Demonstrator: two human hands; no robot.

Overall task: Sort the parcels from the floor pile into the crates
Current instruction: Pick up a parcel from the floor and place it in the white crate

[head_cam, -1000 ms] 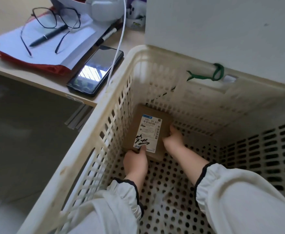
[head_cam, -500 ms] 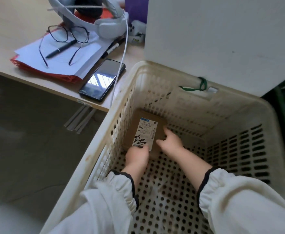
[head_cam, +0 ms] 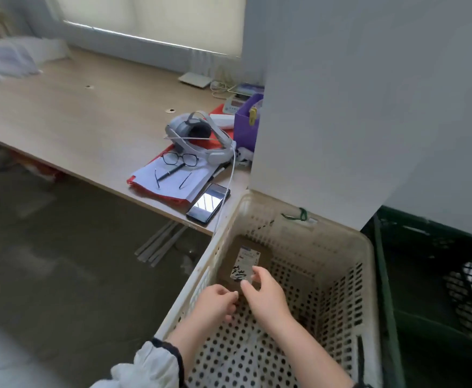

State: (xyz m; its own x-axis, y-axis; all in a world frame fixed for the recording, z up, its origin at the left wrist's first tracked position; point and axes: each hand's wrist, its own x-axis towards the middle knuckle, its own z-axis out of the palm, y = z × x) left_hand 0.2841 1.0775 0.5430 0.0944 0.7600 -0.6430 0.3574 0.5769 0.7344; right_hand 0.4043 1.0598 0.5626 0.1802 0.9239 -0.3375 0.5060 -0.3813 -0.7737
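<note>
The parcel point(head_cam: 246, 261) is lying flat, label up, on the perforated floor of the beige crate point(head_cam: 327, 228), directly beyond and partly beneath both hands. It is sitting in the corner farthest from the wrists, close against the walls. That placement is probably meant to keep it from sliding and to leave the floor nearer the wrists free for more parcels.

The right hand point(head_cam: 267, 296) is hovering over the near end of the parcel. Its fingers are loosely bent and its thumb is standing apart from them, and the label is showing through the gap, so it is not pinching anything I can see. The left hand point(head_cam: 218, 302), just beside it, is hanging with its fingers loosely curled and nothing showing between them. I cannot tell whether its fingertips are touching the near edge of the parcel, because both hands are hiding that edge. Judging by these slack poses, the parcel is resting on its own and this placement is looking finished.

Well to the right of the right hand, a dark green crate point(head_cam: 425, 275) is waiting, presumably for another class of parcel. Beyond and to the left of the left hand, the tabletop point(head_cam: 89, 121) is carrying a phone point(head_cam: 208, 203), glasses point(head_cam: 180, 159) and a headset point(head_cam: 198, 135). The phone is lying close to the crate's rim, so arms coming out of the crate risk knocking it.
</note>
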